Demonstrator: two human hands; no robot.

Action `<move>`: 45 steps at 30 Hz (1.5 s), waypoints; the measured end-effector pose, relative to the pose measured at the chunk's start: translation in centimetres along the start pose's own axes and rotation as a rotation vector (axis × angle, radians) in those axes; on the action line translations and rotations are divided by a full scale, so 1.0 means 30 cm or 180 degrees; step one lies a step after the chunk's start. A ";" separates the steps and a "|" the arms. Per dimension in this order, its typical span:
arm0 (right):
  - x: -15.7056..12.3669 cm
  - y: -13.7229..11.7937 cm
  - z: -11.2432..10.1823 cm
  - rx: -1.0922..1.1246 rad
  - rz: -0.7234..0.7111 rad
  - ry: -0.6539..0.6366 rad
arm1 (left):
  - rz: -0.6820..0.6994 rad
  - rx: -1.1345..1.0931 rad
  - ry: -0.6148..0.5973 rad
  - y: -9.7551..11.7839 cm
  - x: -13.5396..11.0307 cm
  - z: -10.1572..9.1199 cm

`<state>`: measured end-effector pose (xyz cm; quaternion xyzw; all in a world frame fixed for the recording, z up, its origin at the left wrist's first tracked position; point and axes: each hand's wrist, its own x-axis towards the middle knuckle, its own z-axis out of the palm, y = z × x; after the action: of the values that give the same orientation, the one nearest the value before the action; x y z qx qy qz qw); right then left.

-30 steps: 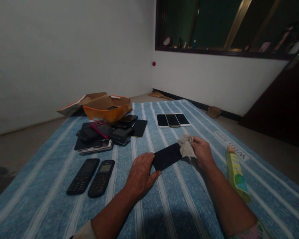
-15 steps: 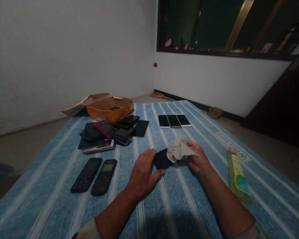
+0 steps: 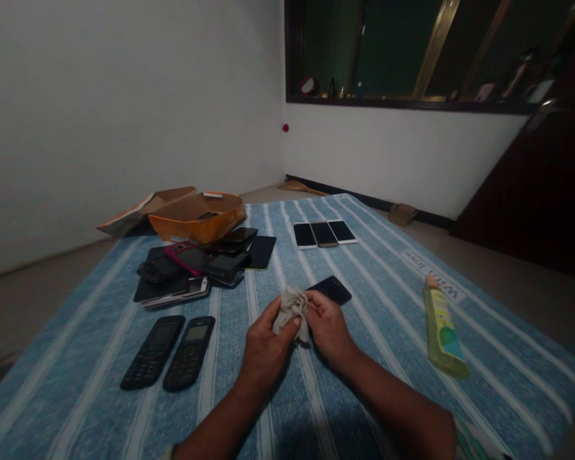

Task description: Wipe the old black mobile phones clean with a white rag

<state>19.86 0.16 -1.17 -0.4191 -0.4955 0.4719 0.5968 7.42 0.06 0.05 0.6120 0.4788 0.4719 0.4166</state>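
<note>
A crumpled whitish cloth is bunched up between both hands. My left hand is closed on its left side, thumb across the front. From the right, my right hand grips the same cloth with bent fingers. Just beyond the right hand, a dark smartphone lies flat on the striped blue cover, its near left end hidden behind the fingers. To the left, two black keypad phones, one plain and one with a small grey screen, rest side by side.
A pile of phones sits at the left before an open orange cardboard box. Three smartphones lie in a row farther back. On the right lies a bottle of yellow-green liquid.
My left hand has let go of the dark smartphone, which now lies on the cover, and has taken hold of the cloth. My right hand has moved left with the cloth. The view has shifted slightly.
</note>
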 end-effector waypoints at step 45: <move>-0.044 -0.213 -0.256 -0.2467 -0.0787 -0.0441 | -0.0075 0.0158 0.0148 0.019 0.013 -0.028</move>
<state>28.29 -2.68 3.54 -0.5173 -0.7222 0.2022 0.4123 6.73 0.39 0.84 0.6053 0.5071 0.4690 0.3956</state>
